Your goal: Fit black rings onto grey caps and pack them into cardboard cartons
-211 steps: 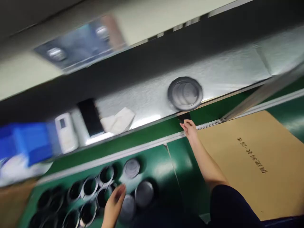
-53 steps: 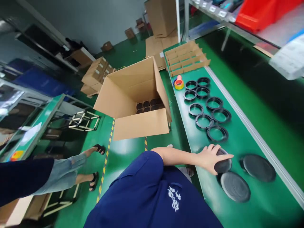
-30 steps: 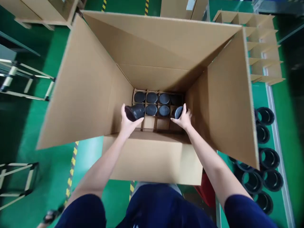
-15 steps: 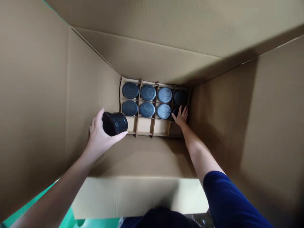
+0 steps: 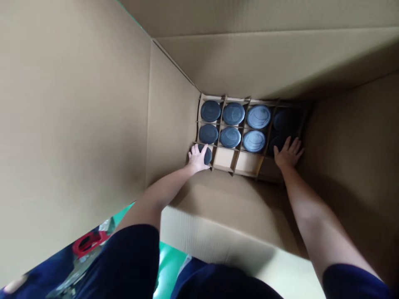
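A large open cardboard carton [image 5: 173, 108] takes up most of the view, its walls running down to a floor that lies in shadow on the right. Past its near edge shows a patch of green floor [image 5: 170, 257]. The person's two bare arms reach down inside, in dark navy short sleeves [image 5: 123, 259]. At the carton's bottom sits a cardboard divider grid [image 5: 236, 162], four columns wide and three rows deep as far as can be seen. Round dark cups [image 5: 230, 137] fill the far and middle rows, their flat ends facing up; those in the right-hand column are dim. Pale cardboard shows in the two middle cells of the near row. The right hand [image 5: 287, 157] has its fingers fanned wide over the middle-row cup in the right column; whether it presses down cannot be told. The left hand [image 5: 196, 160] curls around a black cup [image 5: 208, 156] at the near-left cell, against the left wall; how deep it sits is unclear.
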Demonstrator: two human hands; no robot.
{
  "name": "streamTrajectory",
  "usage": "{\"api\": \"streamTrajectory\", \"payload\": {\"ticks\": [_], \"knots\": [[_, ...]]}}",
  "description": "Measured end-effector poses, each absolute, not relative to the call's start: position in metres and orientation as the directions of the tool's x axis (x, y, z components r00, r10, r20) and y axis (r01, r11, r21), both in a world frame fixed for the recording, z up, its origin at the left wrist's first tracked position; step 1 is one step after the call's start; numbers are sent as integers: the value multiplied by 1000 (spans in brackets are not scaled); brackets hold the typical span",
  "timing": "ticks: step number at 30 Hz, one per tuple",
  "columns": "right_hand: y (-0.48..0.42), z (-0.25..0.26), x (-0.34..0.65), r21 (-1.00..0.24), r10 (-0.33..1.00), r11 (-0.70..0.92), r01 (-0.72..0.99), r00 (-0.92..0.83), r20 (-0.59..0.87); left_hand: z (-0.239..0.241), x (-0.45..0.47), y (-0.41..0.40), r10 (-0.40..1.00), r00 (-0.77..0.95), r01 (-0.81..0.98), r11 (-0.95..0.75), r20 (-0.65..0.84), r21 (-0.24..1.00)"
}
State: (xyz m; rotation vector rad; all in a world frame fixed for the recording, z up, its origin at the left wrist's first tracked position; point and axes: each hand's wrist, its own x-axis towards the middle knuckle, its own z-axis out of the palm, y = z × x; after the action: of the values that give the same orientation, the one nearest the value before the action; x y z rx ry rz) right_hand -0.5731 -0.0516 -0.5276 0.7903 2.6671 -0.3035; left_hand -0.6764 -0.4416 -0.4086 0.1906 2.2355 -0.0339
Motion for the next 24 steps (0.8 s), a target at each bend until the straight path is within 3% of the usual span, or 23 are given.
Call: {"api": "streamTrajectory", "payload": {"ticks": [4,9,17,21,24], "knots": [[-54,-521,-579,-148,533,785,602,-778,-332,-448,-664,-451,230,-560,264,960,-796,92],[-58,-506,-587,-241,488,786,570,-810,-325,-474,-656,-469,346,-548,305,931,-762,203],[-83,-465,-595,-314,374,805,503,-842,-390,-485,-657,-476,306,-569,368,925,-763,96],[-122,-414,-602,-411,204,806,426,-852,-482,-474,-658,-463,263,-537,387,921,-802,43],[-162,-351,-604,-585,-95,776,235,-873,-478,-463,-663,-447,170,-560,353,935,-811,-47]]}}
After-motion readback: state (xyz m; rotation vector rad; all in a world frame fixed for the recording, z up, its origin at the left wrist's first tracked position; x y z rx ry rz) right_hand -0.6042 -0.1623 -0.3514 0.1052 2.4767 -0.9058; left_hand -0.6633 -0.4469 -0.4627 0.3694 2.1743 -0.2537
